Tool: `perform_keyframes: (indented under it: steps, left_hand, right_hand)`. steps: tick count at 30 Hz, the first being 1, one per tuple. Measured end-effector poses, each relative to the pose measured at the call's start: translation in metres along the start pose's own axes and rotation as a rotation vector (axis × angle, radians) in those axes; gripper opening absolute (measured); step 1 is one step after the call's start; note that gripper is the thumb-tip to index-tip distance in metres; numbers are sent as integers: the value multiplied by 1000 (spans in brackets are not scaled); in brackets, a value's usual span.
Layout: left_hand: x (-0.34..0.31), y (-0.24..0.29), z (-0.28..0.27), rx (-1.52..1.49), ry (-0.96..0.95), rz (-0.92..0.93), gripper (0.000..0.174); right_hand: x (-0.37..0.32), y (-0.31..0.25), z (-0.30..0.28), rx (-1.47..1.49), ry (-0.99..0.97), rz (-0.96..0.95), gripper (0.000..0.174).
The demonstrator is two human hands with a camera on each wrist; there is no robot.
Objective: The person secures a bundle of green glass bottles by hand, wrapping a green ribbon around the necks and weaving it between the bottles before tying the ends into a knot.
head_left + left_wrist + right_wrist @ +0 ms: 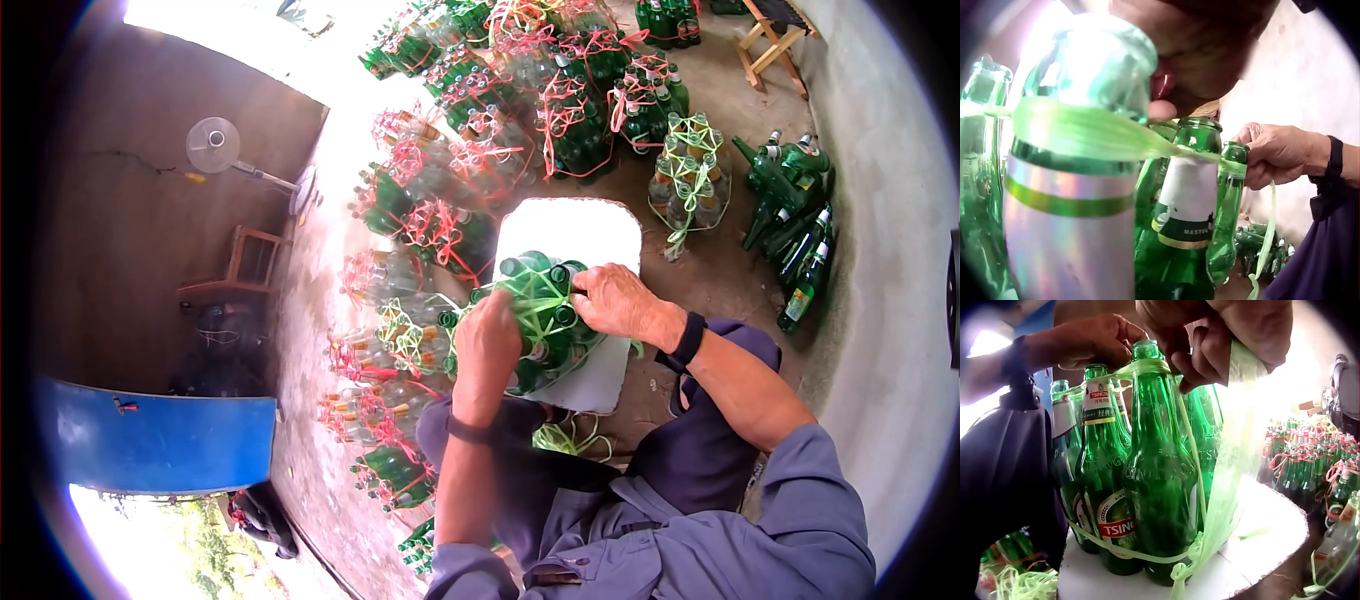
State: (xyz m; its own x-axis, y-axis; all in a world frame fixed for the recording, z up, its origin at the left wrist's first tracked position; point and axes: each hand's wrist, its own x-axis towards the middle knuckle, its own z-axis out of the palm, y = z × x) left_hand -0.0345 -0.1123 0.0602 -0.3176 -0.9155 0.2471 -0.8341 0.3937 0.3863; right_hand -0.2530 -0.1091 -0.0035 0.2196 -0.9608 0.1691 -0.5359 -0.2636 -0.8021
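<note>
A bundle of green glass bottles [1160, 450] stands upright on a white board [570, 225] in front of the person. Light green plastic strap [1225, 456] runs around the bottles low down and crosses over their necks. At the bundle's right side the right hand [622, 303] has its fingers curled around the strap, which hangs in a wide band from it in the right wrist view. Over the left side of the necks is the left hand [487, 335], a little blurred, fingers curled on the strap; its fingertips are partly hidden behind bottle tops.
Many bottle bundles [435, 235] tied with red strap stand left and ahead. A green-strapped bundle [690, 180] stands ahead right, and loose green bottles [790, 210] lie by the right wall. Loose green strap [572, 437] lies below the board. A fan [214, 146] stands far left.
</note>
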Motion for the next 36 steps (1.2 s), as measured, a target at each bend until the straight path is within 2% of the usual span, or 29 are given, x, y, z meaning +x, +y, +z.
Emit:
perform_keyframes:
  steps: [6,8,10,12,17,18,20,28,30,32,33,36]
  left_hand:
    - [15,-8,-4,30,-62,52,18]
    - [17,-5,-9,-63,-97,-62,19]
    - [19,-10,-7,-36,-83,-39,19]
    - [22,-20,-3,-11,-69,-16,19]
    - [32,-25,-2,-208,-173,-224,19]
    - [35,-30,3,-209,-171,-224,19]
    - [38,-44,16,29,-79,-90,18]
    - [16,-30,4,-3,-73,-111,18]
    - [2,-12,-2,3,-68,-133,23]
    - [-18,3,-2,41,81,-28,40]
    - [-28,7,-1,93,51,-14,51]
    - [-44,27,6,171,25,64,70]
  right_hand:
    - [-1,-2,1,5,22,-6,22]
    - [-2,-5,-1,-34,15,-33,23]
    - [-3,-8,0,-72,7,-60,24]
    - [-5,-9,3,6,45,48,25]
    - [-7,-6,8,-31,39,33,25]
    - [-7,-5,9,-51,47,1,25]
    - [-9,0,11,-17,49,19,26]
    - [-9,2,-6,21,29,-23,29]
    - [-7,0,-10,50,-26,79,29]
    - [-7,-5,-13,46,-31,95,29]
    - [-7,-7,-13,47,-35,109,29]
    - [-9,-8,-14,56,-19,71,29]
